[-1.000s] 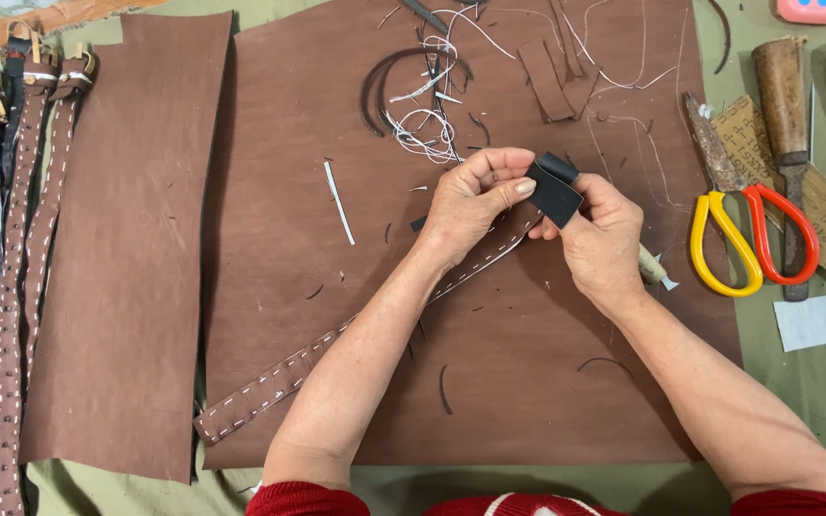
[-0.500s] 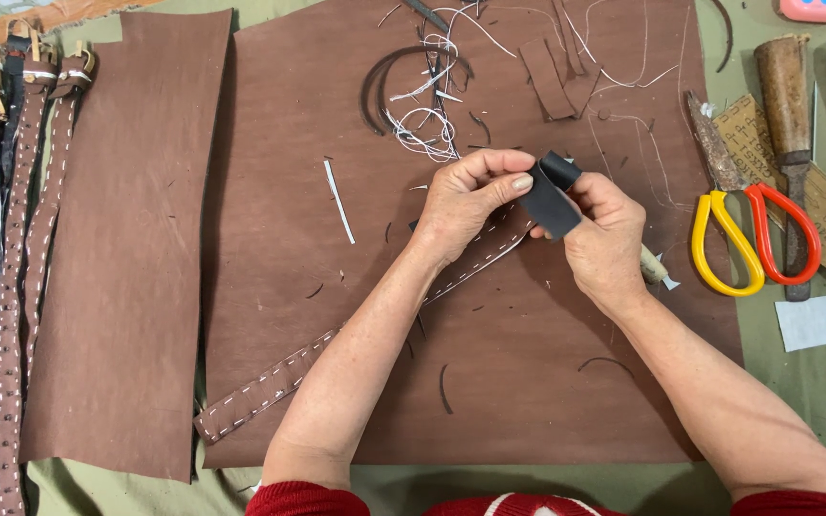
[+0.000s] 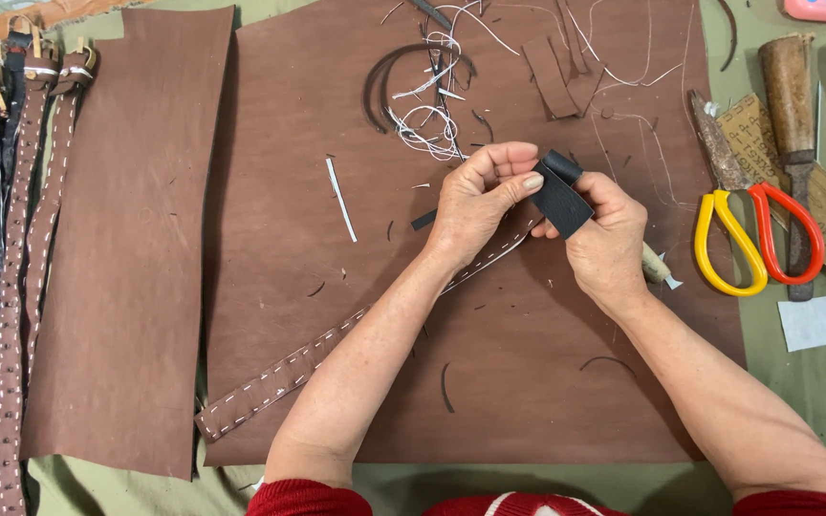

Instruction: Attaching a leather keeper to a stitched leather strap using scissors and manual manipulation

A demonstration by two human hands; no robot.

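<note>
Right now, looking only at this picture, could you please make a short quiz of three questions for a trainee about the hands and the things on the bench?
1. True or false: both hands grip the dark folded strip.
2. Which tool lies to the right of the right hand?
A. the scissors with one yellow and one red handle
B. a hammer
C. a ruler
3. Fill in: the stitched brown strap runs under the ____ forearm.

Key
1. True: the left hand pinches it from one side and the right hand holds it from the other.
2. A.
3. left.
</note>
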